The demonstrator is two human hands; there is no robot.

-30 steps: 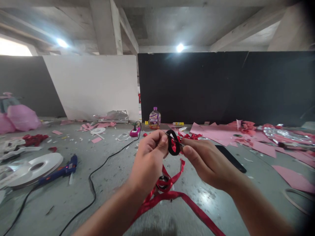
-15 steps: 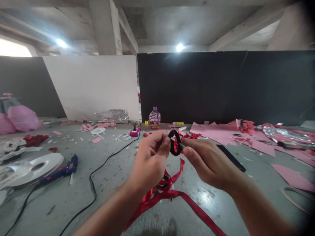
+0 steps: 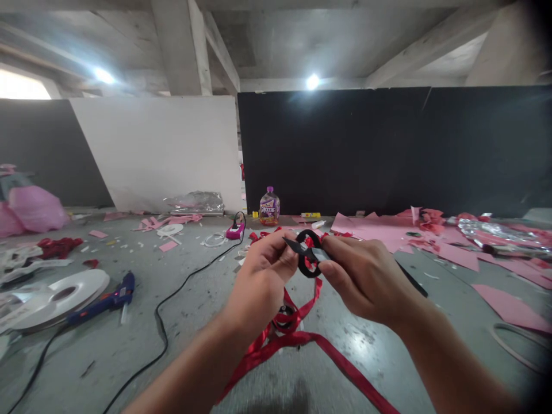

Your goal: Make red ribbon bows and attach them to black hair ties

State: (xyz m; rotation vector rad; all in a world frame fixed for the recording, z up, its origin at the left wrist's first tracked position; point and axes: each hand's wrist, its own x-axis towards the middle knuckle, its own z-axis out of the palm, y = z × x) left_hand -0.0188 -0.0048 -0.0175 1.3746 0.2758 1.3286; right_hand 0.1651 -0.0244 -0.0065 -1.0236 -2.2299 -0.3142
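Observation:
A black ring (image 3: 307, 275), which looks like a thin roll of black tape, is held up in front of me. Its left side is pinched by my left hand (image 3: 265, 273), thumb against fingers. My right hand (image 3: 362, 276) is closed at its right side, gripping a dark strip (image 3: 309, 252) that crosses the front of the ring and shines grey near the thumb. Whether the strip is joined to the ring I cannot tell. Below my hands, a looped red ribbon (image 3: 317, 338) lies on the floor, with a small dark round thing (image 3: 283, 318) among its loops.
Left on the floor are a blue glue gun (image 3: 123, 292), a white spool (image 3: 84, 282) and a black cable (image 3: 161, 322). Behind stand a purple-capped bottle (image 3: 269, 207) and a pink power socket (image 3: 235, 231). Pink paper sheets (image 3: 448, 256) spread rightward, near a flat black object (image 3: 411, 279).
The ring has turned to face me more squarely. The dark strip now shows across its front, between my two hands, which have barely shifted.

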